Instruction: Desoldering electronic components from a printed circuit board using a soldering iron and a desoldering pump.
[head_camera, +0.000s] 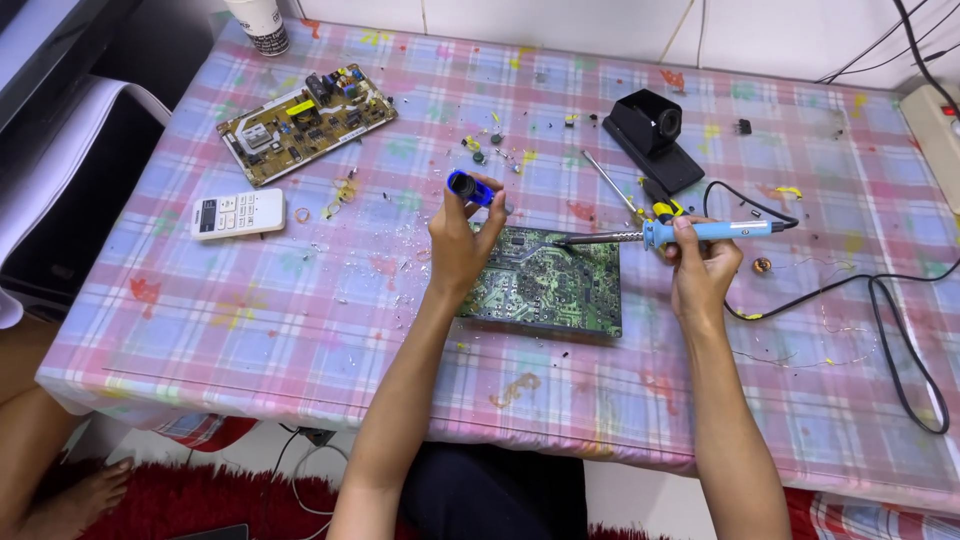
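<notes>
While both hands work, second board (305, 122), remote (237, 214), stand (652, 138) lie apart.

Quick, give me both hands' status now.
Left hand: closed on a blue desoldering pump.
Right hand: closed on a blue soldering iron.

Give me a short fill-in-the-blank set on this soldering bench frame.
1. The right hand holds a blue-handled soldering ____.
2. Its tip sits over the green circuit board, which lies ____-side up.
3. The left hand holds a ____ cylindrical tool.
4. The white remote lies to the person's ____.

Missing: iron; solder; blue; left
</notes>
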